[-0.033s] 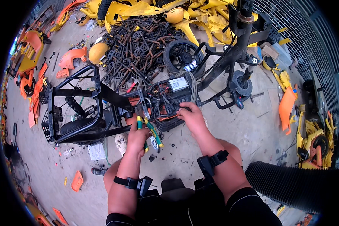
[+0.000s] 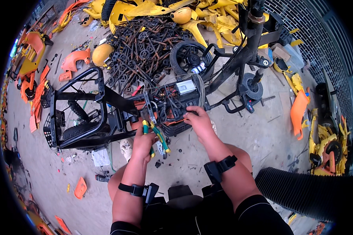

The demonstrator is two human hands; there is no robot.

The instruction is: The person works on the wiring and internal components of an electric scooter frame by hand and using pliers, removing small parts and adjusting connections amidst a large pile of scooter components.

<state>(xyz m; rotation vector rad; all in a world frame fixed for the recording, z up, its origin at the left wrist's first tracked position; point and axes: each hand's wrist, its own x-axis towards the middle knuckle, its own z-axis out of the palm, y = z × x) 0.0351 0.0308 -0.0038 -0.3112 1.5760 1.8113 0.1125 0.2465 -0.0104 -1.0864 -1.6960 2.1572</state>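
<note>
A stripped black bike frame lies on its side on the concrete, its open battery box full of tangled wires. My left hand grips pliers with green and yellow handles, the jaws pointing up into the wiring. My right hand rests on the right edge of the wire bundle, fingers curled onto black cables beside a grey controller box. Both wrists wear black straps.
A heap of rusty metal parts lies behind the frame, with a loose black wheel and yellow plastic covers. Orange plastic panels lie at left and right. A black corrugated hose lies by my right knee.
</note>
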